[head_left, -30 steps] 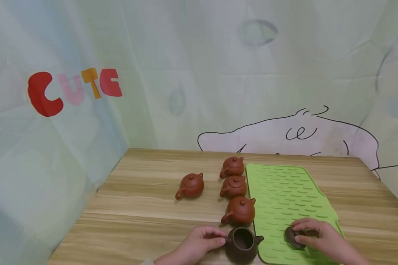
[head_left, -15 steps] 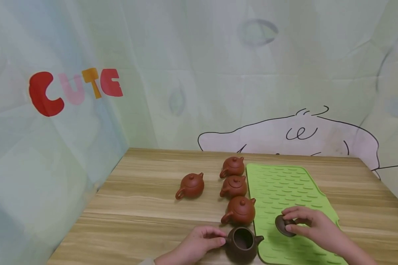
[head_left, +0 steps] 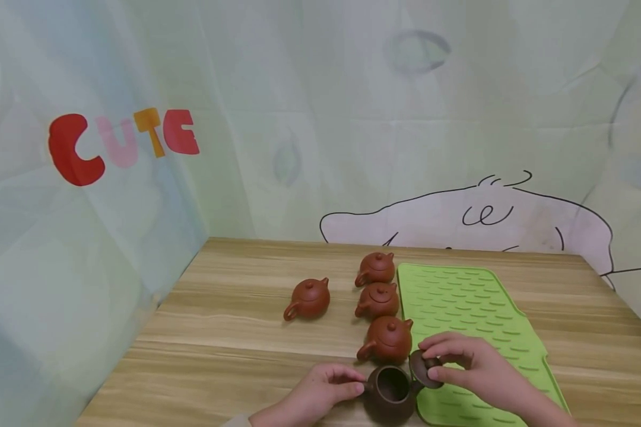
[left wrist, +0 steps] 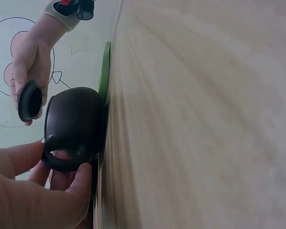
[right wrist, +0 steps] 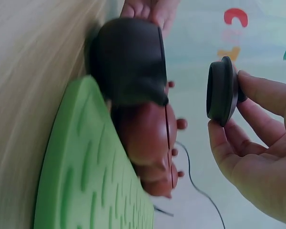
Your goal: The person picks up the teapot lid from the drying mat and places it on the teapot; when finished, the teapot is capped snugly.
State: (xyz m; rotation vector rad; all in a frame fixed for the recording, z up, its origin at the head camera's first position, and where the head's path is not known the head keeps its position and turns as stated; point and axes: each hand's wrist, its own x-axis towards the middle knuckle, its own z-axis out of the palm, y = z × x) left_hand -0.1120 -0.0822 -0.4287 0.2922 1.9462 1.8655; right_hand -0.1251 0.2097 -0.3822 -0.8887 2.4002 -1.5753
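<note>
A dark brown teapot [head_left: 389, 409] without its lid stands on the table at the front, its round opening facing up. My left hand [head_left: 323, 391] pinches its handle [left wrist: 66, 162] between thumb and fingers. In my right hand [head_left: 472, 367] is the dark lid [right wrist: 222, 90], gripped by its knob and edge. The lid hangs over the teapot's spout side in the head view, tilted. From the right wrist view, the lid is well above the height of the pot's rim.
Three reddish-brown lidded teapots [head_left: 389, 341] form a line behind the dark one, along the left edge of a green ridged mat [head_left: 459, 296]. Another reddish-brown teapot [head_left: 310, 298] stands apart to the left. A printed cloth [head_left: 278, 118] hangs behind the table.
My right hand has lifted the lid off the green mat and carried it left to the dark teapot's spout side. My left hand stays at the handle.
</note>
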